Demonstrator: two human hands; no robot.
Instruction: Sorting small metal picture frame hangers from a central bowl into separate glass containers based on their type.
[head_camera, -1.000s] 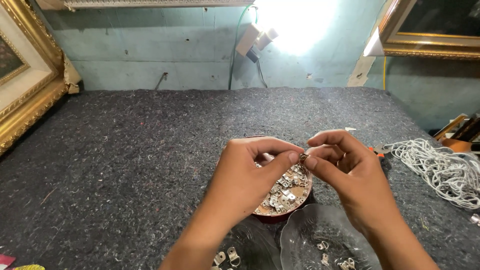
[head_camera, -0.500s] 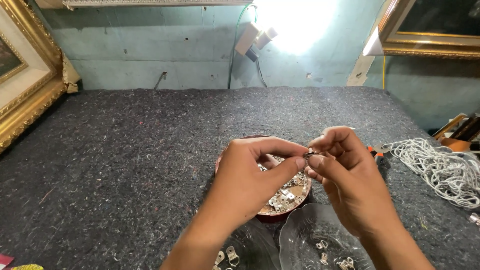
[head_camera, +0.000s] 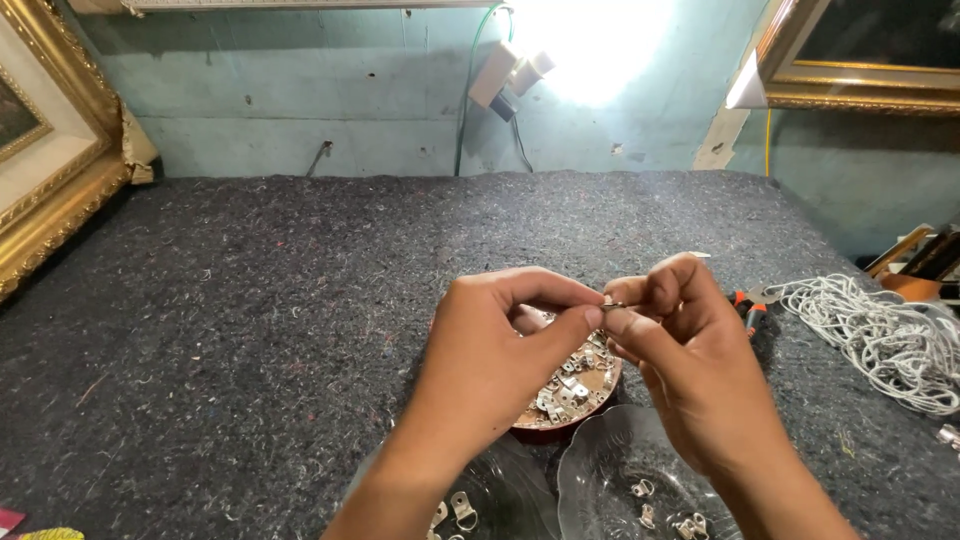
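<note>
Both hands are meeting at chest height above the bench (head_camera: 250, 330), a broad surface covered in dark grey felt that is giving small parts a soft, non-slip bed. The left hand (head_camera: 490, 360) is curling its fingers inward, with thumb and forefinger pinched nearly shut, and the right hand (head_camera: 690, 370) is doing the same from the other side, so that the fingertips of both are closing on one small metal piece (head_camera: 613, 306); it is too small to tell its exact shape, but it looks like the same kind of part as those below. The piece is being held directly over a shallow round brown dish (head_camera: 570, 385) heaped with small silvery hanger plates, probably so that anything dropped is falling back among its own kind. Just nearer the person, two clear glass dishes (head_camera: 640, 480) are sitting side by side, each holding only a few plates, apparently kept apart from the main heap. To the right, a loose pile of white cord (head_camera: 880, 335) is lying within reach, with a red-handled tool (head_camera: 748, 305) partly showing beside the right hand. A gilded picture frame (head_camera: 50, 170) is leaning at the left edge, and a bright lamp (head_camera: 590, 40) is shining from the back wall onto the work.
</note>
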